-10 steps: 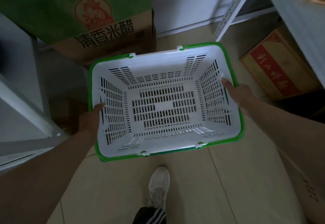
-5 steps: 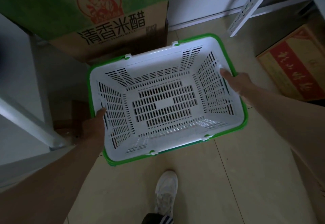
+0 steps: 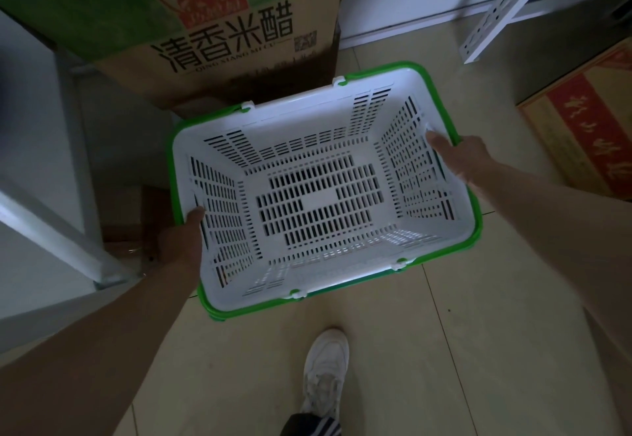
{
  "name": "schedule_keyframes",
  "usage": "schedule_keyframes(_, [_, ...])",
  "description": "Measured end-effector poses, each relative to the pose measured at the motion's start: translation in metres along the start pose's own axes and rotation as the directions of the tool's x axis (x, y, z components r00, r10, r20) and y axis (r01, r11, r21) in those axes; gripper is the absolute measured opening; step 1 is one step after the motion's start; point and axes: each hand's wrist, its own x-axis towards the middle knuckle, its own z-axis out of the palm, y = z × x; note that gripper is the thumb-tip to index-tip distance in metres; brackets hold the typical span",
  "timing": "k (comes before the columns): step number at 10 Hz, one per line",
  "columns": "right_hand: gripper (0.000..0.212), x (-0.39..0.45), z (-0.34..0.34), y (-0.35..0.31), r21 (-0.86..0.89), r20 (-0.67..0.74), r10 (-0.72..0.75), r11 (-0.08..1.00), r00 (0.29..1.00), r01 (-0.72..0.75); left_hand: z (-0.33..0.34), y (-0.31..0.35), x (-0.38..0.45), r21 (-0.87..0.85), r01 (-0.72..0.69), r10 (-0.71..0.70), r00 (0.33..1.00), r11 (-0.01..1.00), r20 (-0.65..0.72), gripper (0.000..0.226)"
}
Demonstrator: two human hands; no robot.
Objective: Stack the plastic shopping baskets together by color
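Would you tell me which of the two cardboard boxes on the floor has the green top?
The tall box with black characters, behind the basket held by the left hand and right hand. The flat box at right is red and tan.

Shop stockroom or storage corner, dimly lit.
Printed rice-vinegar carton stacked beyond the left hand; red-labelled carton on tiled floor past the right hand; perforated steel shelving upright above it; white-and-green shopping basket gripped between both hands.
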Motion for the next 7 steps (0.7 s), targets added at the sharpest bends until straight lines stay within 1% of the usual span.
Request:
schedule_keyframes(1, [0.065,-0.001,-0.001,-0.003,-0.068,-0.017,0.014,0.998,1.000,-0.015,-0.001,0.003,-0.002,0.128,-0.053,0.058,0.998,0.990,-0.040,0.054])
schedule_keyframes(2, [0.065,-0.004,-0.003,-0.007,-0.150,-0.032,-0.010,0.989,0.999,0.005,0.003,0.009,-0.009,0.207,-0.120,0.137,0.988,0.971,-0.073,0.055])
schedule_keyframes(3, [0.065,-0.011,-0.004,-0.009,-0.207,-0.020,-0.043,0.978,0.999,0.038,0.007,0.018,-0.019,0.269,-0.189,0.219,0.972,0.944,-0.085,0.061])
schedule_keyframes(4, [0.066,-0.019,-0.006,-0.008,-0.236,-0.045,-0.061,0.970,0.997,0.048,0.009,0.023,-0.023,0.313,-0.258,0.299,0.950,0.914,-0.089,0.073])
schedule_keyframes(5, [0.069,-0.033,-0.009,-0.010,-0.274,-0.092,-0.086,0.960,0.992,0.057,0.011,0.029,-0.032,0.362,-0.337,0.395,0.914,0.869,-0.096,0.066])
schedule_keyframes(6, [0.067,-0.054,-0.012,-0.014,-0.330,-0.180,-0.180,0.937,0.967,0.113,0.013,0.038,-0.047,0.351,-0.413,0.481,0.866,0.841,-0.135,0.055])
schedule_keyframes(7, [0.057,-0.080,-0.017,-0.019,-0.326,-0.208,-0.233,0.932,0.950,0.158,0.008,0.043,-0.061,0.344,-0.390,0.462,0.873,0.854,-0.157,0.053])
